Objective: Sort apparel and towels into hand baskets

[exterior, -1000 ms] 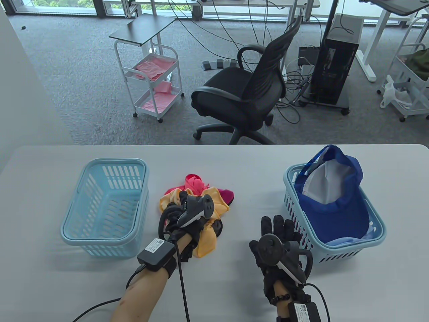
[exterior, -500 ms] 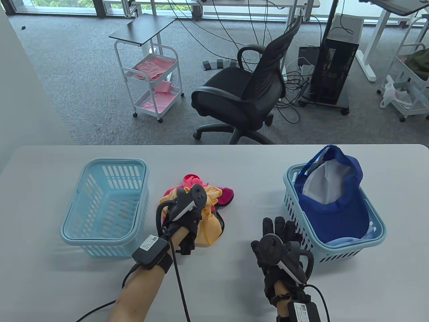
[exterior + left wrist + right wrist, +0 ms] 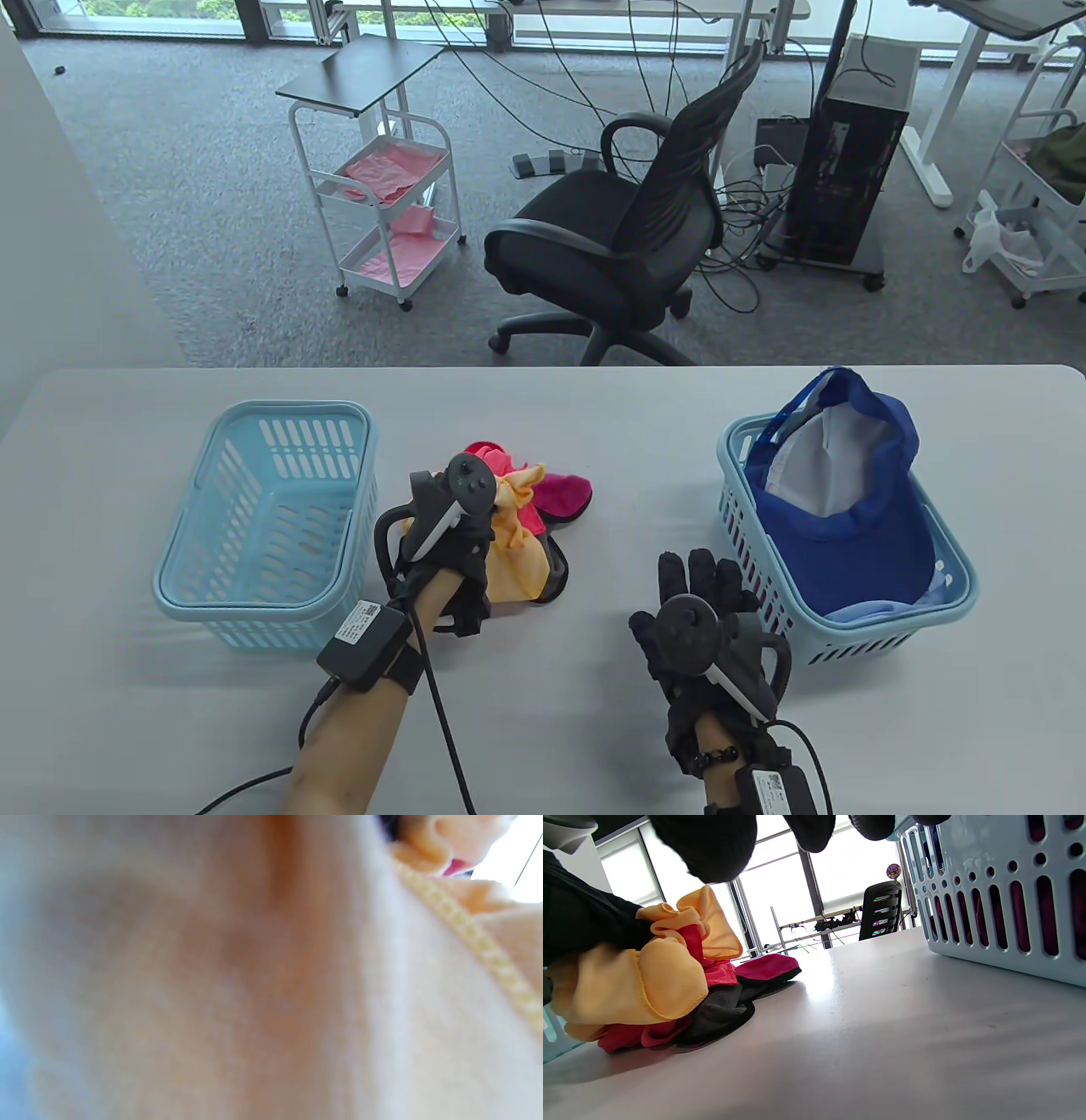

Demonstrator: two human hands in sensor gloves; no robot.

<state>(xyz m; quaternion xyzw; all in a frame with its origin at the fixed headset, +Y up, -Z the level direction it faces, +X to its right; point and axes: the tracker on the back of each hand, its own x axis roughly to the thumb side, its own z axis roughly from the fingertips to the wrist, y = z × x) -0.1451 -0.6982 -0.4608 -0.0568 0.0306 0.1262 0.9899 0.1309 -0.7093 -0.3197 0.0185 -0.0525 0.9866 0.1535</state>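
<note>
Seen from above, a pale grey desk (image 3: 594,407) fills the lower half of the frame. At lower centre-left, the gloved left hand (image 3: 454,552) grips a soft orange-yellow cloth (image 3: 513,552), bunched up out of a small heap of pink, magenta and dark grey fabric (image 3: 556,501) in the middle of the desk. In the left wrist view the orange cloth fills nearly the whole picture, too close and blurred to show the fingers.

The gloved right hand (image 3: 704,611) lies at lower centre-right with fingers spread and flat, holding nothing, just beside the right basket.

The likely trouble: the orange cloth lies tangled with the pink and dark pieces, so lifting it could drag those along into the wrong basket. A loose fold might also snag on a basket rim or slip from the hand.

At middle left stands a light blue slotted plastic hand basket (image 3: 267,526); nothing shows inside it. At middle right, a matching light blue plastic hand basket (image 3: 857,632) holds a royal blue cap with a white lining (image 3: 840,509), its top rising above the rim, and a paler blue fabric underneath.
</note>
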